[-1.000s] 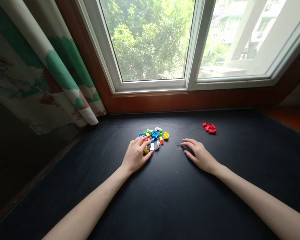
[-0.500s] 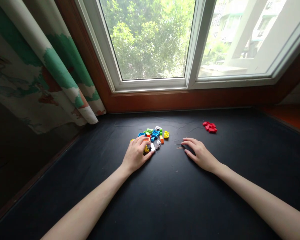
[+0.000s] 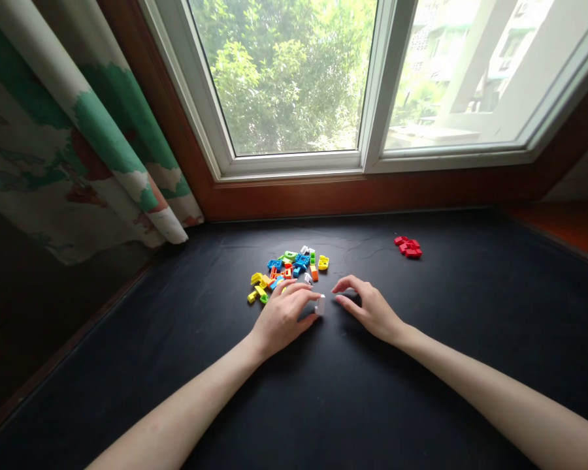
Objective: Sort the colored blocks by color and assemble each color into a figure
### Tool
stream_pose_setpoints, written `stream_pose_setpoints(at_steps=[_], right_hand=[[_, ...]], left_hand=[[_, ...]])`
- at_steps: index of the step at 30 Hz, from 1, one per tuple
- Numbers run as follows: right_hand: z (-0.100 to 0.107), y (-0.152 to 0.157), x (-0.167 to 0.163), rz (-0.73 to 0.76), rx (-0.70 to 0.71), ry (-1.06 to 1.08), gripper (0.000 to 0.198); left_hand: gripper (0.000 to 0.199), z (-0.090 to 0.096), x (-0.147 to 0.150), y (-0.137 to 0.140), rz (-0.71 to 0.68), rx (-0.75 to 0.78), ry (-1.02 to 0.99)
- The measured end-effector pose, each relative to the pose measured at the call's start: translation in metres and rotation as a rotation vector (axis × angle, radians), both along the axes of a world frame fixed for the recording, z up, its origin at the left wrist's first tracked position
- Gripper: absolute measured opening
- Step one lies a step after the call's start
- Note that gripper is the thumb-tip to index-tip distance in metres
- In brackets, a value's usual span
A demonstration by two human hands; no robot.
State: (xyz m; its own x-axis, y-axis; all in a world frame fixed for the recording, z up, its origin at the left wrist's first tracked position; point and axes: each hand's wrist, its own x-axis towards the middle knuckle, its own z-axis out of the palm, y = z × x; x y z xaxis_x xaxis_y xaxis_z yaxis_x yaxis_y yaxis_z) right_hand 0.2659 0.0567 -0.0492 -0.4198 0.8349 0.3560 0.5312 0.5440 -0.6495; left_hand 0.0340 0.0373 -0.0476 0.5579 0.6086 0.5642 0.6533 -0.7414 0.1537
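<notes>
Between the thumb and index finger of my left hand (image 3: 290, 312) is a small white building block (image 3: 320, 305), tilted up at the fingertips. Just to its right, my right hand (image 3: 370, 307) hovers with thumb and fingers apart and nothing between them. Behind and left of my left hand lies a loose pile of coloured blocks: blue (image 3: 302, 260), yellow (image 3: 256, 279), green, orange and white pieces. My left fingers hide part of this pile. A yellow block (image 3: 323, 262) sits at the pile's right edge.
Red blocks (image 3: 408, 247) form a separate cluster at the back right of the black tabletop (image 3: 294, 398). Along the far edge runs a brown wooden sill (image 3: 294, 199) below a window. A patterned curtain (image 3: 127, 163) hangs at the left.
My left hand has taken up the white block and moved it right, away from the pile. My right hand has come left towards it. The view has shifted slightly.
</notes>
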Motion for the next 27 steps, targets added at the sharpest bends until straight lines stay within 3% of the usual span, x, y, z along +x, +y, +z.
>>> stream_pose_setpoints(at_steps=[6, 11, 18, 23, 27], right_hand=[[-0.001, -0.001, -0.017, 0.047, -0.084, 0.069, 0.015], [0.001, 0.0, -0.01, 0.095, -0.089, 0.126, 0.017], [-0.001, -0.003, -0.006, 0.153, 0.07, -0.094, 0.004], [-0.002, 0.002, 0.006, 0.06, 0.106, -0.1, 0.013], [-0.005, 0.013, 0.019, -0.079, 0.103, -0.127, 0.015]], left_hand=[[0.026, 0.001, 0.0, 0.0, -0.069, -0.051, 0.027], [0.021, 0.001, -0.001, -0.001, -0.009, -0.111, 0.022], [0.01, 0.002, 0.001, -0.003, 0.018, -0.126, 0.06], [0.009, 0.003, 0.0, -0.004, 0.092, -0.113, -0.001], [0.021, 0.002, -0.003, -0.004, 0.212, -0.109, -0.015]])
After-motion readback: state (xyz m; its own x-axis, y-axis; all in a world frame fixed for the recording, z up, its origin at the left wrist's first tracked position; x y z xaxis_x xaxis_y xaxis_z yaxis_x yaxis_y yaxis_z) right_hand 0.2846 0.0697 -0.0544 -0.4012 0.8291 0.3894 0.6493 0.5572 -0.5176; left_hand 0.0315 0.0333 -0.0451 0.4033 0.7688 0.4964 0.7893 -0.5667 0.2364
